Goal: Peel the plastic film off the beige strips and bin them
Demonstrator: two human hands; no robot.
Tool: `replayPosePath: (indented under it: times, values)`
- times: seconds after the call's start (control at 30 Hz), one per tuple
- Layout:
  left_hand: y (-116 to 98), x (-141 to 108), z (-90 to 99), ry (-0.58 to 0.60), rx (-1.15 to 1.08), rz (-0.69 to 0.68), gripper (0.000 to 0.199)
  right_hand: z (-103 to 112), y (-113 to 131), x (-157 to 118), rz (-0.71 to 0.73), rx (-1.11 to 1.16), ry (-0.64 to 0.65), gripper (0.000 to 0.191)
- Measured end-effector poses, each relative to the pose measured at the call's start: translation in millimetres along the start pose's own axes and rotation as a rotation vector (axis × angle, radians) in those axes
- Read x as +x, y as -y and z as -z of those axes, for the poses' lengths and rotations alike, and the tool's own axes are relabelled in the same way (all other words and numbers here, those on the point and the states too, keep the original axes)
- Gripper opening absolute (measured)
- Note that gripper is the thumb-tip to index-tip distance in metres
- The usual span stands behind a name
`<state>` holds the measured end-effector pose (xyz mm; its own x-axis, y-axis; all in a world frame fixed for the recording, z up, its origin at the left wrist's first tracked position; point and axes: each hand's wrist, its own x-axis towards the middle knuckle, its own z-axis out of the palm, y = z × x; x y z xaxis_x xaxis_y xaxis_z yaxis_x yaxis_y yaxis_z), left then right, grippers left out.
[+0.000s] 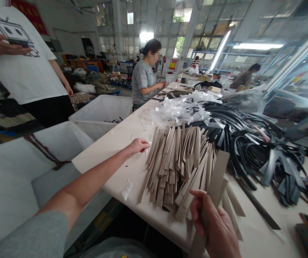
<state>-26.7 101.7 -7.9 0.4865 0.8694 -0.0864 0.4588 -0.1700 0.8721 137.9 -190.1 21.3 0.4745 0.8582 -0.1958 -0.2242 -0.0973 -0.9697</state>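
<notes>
My right hand (pixel 214 224) is closed around a long, flat beige strip (pixel 218 166), which stands tilted upward at the front of the table. Beside it lies a thick pile of similar beige strips (pixel 170 161), fanned out and overlapping. To the left of that pile, my left hand (pixel 138 146) hovers at or just above the tabletop with its fingers pinched together. A bit of clear plastic shows at those fingertips; whether it is gripped I cannot tell. A small clear plastic scrap (pixel 126 191) rests near the table's front edge.
Clear plastic wrappers (pixel 183 107) and bundles of black strips (pixel 240 143) cover the far and right parts of the pale table (pixel 100 152). White bins (pixel 6 172) stand along its left side. One person (pixel 145 75) works farther along; another (pixel 30 53) stands left, holding a phone.
</notes>
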Motion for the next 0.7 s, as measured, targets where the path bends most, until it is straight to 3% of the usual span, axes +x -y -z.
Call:
replayPosePath:
  times: [0.1, 0.23, 0.37, 0.47, 0.57, 0.7]
  values:
    - [-13, -51, 14.0, 0.067, -0.217, -0.006, 0.029, -25, 0, 12, 0.054, -0.119, 0.106, 0.048]
    - [-38, -124, 37.6, 0.312, -0.455, 0.023, 0.030, -64, 8, 19, 0.316, -0.452, 0.240, 0.044]
    - [-55, -166, 55.2, 0.526, -0.497, 0.066, 0.028, -98, 17, 24, 0.430, -0.687, 0.333, 0.048]
    - [-61, -181, 64.3, 0.570, -0.567, 0.043, 0.026, -112, 18, 30, 0.386, -0.729, 0.363, 0.012]
    - [-68, -195, 72.5, 0.518, -0.706, -0.100, 0.031, -117, 18, 40, 0.191, -0.569, 0.410, 0.023]
    - [-76, -222, 78.4, 0.577, -0.780, -0.368, 0.031, -118, 22, 56, 0.020, -0.395, 0.434, 0.033]
